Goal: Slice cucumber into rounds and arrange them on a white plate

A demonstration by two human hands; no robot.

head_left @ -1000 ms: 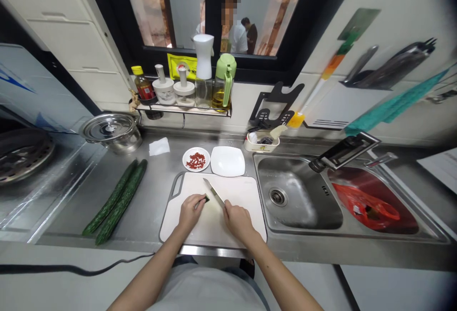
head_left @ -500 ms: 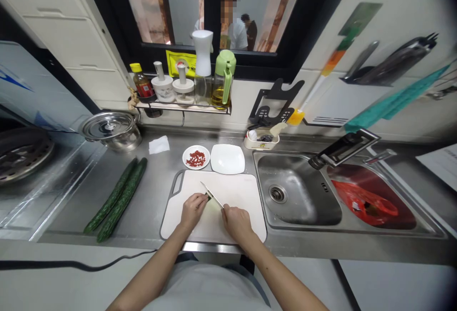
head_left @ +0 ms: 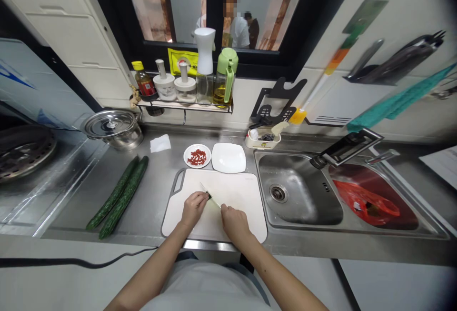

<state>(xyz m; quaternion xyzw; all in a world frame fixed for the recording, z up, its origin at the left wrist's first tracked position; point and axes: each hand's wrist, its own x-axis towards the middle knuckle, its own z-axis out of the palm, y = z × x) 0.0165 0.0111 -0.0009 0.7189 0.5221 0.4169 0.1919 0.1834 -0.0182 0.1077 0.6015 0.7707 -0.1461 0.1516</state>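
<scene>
My right hand is closed around the handle of a knife, whose thin blade slants up and left over the white cutting board. Fingers bent, my left hand pinches a small dark green piece against the blade; it looks like cucumber, mostly covered by the fingers. A pale green patch shows on the board just below the blade. Beyond the board stand a small plate of red bits and a white square plate. Two whole cucumbers lie side by side to the left.
A double sink adjoins the board on the right, with a red plastic bag in its far basin. A lidded steel pot and a white paper piece sit at the back left. A seasoning rack hangs below the window.
The knife has turned slightly, its blade now looking thinner and more edge-on at the green piece. Both hands stay almost in place. The whole view has shifted a little.
</scene>
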